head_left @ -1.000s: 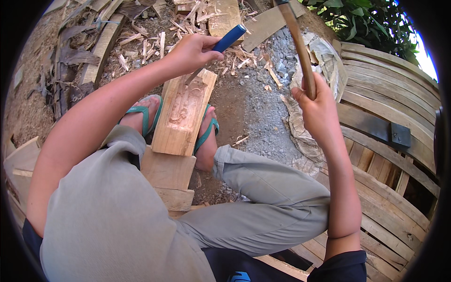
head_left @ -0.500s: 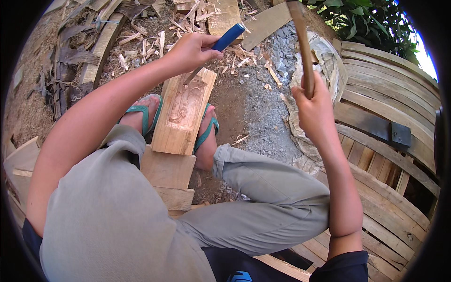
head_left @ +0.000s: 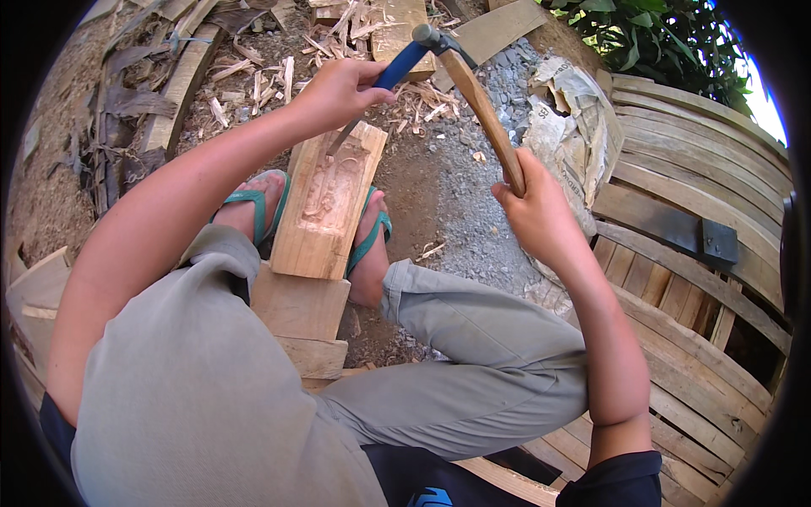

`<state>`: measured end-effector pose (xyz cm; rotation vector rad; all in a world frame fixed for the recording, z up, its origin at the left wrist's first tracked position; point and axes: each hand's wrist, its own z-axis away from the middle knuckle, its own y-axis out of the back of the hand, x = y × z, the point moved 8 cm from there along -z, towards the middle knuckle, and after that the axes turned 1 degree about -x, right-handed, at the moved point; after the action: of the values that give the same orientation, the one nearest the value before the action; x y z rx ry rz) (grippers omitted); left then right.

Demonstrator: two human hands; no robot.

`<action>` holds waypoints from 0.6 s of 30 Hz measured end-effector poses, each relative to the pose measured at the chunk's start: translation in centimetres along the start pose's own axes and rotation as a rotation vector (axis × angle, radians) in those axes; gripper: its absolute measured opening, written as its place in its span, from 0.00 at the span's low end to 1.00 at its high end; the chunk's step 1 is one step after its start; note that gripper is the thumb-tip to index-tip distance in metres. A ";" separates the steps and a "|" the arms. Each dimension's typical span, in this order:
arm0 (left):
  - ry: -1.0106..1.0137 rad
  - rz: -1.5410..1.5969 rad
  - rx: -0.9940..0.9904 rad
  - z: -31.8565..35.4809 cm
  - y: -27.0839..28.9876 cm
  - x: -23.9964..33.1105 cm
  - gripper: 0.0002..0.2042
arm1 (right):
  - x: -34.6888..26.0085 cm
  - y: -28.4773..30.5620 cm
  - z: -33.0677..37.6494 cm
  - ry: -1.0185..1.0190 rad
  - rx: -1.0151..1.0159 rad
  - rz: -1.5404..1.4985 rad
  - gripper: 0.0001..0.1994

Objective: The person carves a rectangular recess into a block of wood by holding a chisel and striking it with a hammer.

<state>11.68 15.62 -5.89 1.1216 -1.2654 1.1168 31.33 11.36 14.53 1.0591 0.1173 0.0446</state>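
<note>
My left hand (head_left: 342, 91) grips a chisel (head_left: 400, 67) by its blue handle. The chisel leans, its blade tip inside the hollow cut into a pale wooden block (head_left: 311, 250). Curled shavings (head_left: 318, 203) lie in that rectangular hollow. My right hand (head_left: 542, 207) is closed round the wooden handle of a hammer (head_left: 483, 110). The hammer's metal head is at the top end of the chisel handle; whether they touch I cannot tell. Between my two feet, in green flip-flops (head_left: 363, 245), the block rests on other wood pieces (head_left: 300, 308).
Wood chips (head_left: 338, 38) litter the ground beyond the block, around another timber piece (head_left: 401, 21). Grey gravel (head_left: 481, 203) and a crumpled sack (head_left: 562, 135) lie to the right, beside a slatted wooden structure (head_left: 684, 152). A long plank (head_left: 182, 93) lies at the far left.
My right hand has swung the hammer down and left, bringing its head from the top edge to the chisel's handle end. The chisel and left hand have shifted very slightly left.
</note>
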 end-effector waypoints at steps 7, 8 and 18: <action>0.067 -0.057 0.021 -0.3 2.4 -2.1 0.20 | -0.7 3.1 -0.5 -0.074 0.133 -0.176 0.10; 0.089 -0.059 -0.002 -0.1 2.4 -2.2 0.20 | -0.8 3.3 -0.6 -0.095 0.140 -0.212 0.10; 0.043 0.040 -0.007 0.3 1.2 -1.0 0.19 | -0.7 2.1 -0.7 -0.051 0.060 -0.095 0.13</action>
<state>10.43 15.46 -6.94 1.0659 -1.2617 1.1599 30.65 12.91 16.11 1.1123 0.1237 -0.0722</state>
